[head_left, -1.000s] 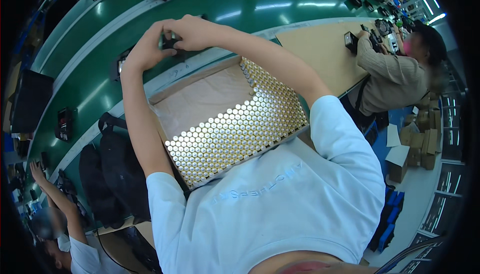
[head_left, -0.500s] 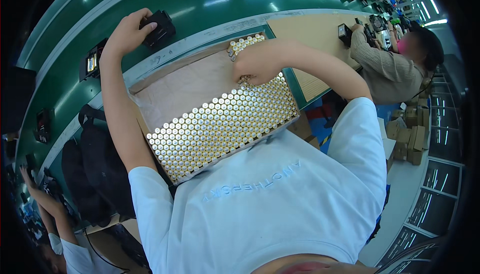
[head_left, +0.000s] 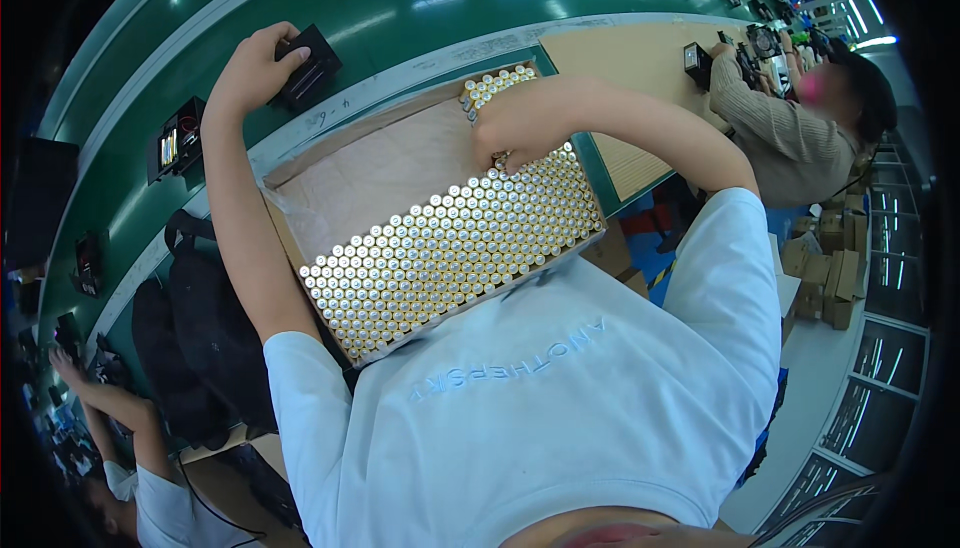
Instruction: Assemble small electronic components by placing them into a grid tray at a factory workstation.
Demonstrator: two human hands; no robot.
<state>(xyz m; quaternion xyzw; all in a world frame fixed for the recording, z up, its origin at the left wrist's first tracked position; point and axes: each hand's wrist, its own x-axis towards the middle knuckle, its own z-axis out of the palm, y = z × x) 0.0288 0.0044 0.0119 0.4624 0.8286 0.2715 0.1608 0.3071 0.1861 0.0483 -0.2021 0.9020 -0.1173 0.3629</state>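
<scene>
My left hand (head_left: 258, 73) is closed on the side of a black box-shaped device (head_left: 312, 66), which sits over the green belt with its top away from me. My right hand (head_left: 508, 133) reaches into a cardboard box (head_left: 283, 233) of batteries, its fingers curled around some batteries (head_left: 500, 161) at the edge of the packed rows. Those batteries show only in part between the fingers. Upright cylindrical batteries (head_left: 440, 248) with pale ends fill the near side of the box; a small cluster (head_left: 490, 86) stands in its far right corner.
Further left on the green conveyor belt (head_left: 400, 38) is another black device (head_left: 175, 141) with batteries showing inside. A black bag (head_left: 215, 348) lies beside my left arm. To the right, a co-worker (head_left: 790, 138) sits at a tan board (head_left: 640, 68). Another person's hand (head_left: 75, 373) is at far left.
The black device in my left hand and the one further left have shifted slightly left and nearer. My right hand stays at the battery rows, fingers still curled. The whole view has shifted a little.
</scene>
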